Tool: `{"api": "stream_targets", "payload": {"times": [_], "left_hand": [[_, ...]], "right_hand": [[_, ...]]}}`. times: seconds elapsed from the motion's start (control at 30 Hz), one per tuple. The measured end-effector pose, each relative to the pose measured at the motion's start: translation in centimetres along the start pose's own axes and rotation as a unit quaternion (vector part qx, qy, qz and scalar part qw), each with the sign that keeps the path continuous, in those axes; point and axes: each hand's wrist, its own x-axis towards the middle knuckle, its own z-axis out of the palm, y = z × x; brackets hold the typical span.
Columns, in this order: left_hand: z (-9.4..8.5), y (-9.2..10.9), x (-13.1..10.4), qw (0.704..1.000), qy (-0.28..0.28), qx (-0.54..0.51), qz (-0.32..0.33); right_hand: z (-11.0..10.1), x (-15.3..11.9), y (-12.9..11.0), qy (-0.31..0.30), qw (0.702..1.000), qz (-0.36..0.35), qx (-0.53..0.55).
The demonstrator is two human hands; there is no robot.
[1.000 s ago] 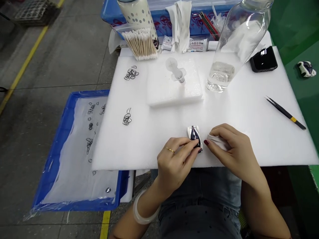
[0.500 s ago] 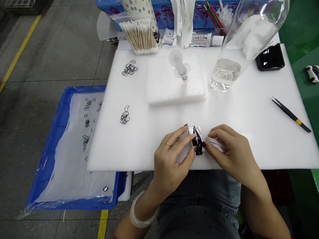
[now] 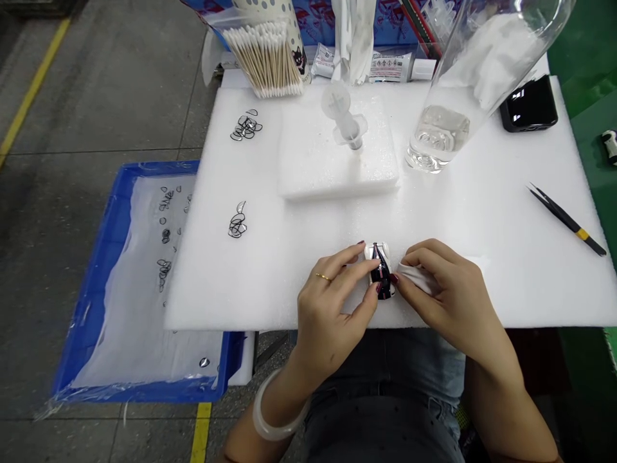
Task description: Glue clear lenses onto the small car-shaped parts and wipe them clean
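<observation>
A small white toy car (image 3: pixel 382 276) with a black, glossy top lies on the white foam sheet near its front edge. My left hand (image 3: pixel 332 302) grips the car from the left, thumb and fingertips on its body and top. My right hand (image 3: pixel 446 292) is closed on a folded white cloth (image 3: pixel 418 278) at the car's right side, its thumb tip touching or very near the car. The cloth is partly hidden inside my fingers.
A syringe (image 3: pixel 348 125) stands in a foam block (image 3: pixel 337 173). Behind are cotton swabs (image 3: pixel 265 61) and a tilted-looking clear bottle (image 3: pixel 438 135) of liquid. Tweezers (image 3: pixel 569 218) lie right. Small black-rimmed pieces (image 3: pixel 237 224) lie left; a blue tray (image 3: pixel 91 276) sits below.
The camera view has shifted slightly, so the surroundings sit a little differently. Both hands keep nearly the same hold on the toy car and the cloth.
</observation>
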Motion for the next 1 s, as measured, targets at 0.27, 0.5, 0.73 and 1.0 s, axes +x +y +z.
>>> {"api": "stream_targets", "payload": {"times": [0.27, 0.5, 0.73, 1.0], "left_hand": [[-1.5, -0.3, 1.0, 0.995, -0.089, -0.037, 0.017], [-1.6, -1.8, 2.4, 0.977, -0.19, -0.014, 0.094], [-1.0, -2.0, 1.6, 0.992, -0.103, -0.028, 0.061], [-1.4, -1.9, 1.6, 0.991, -0.113, -0.038, 0.055]], "right_hand": [[-0.2, -0.2, 0.5, 0.038, 0.998, -0.003, 0.055], [0.1, -1.4, 1.1, 0.158, 0.982, -0.042, 0.097], [0.8, -1.6, 0.9, 0.176, 0.98, -0.089, 0.029], [0.8, -2.0, 1.3, 0.098, 0.982, -0.16, 0.012]]}}
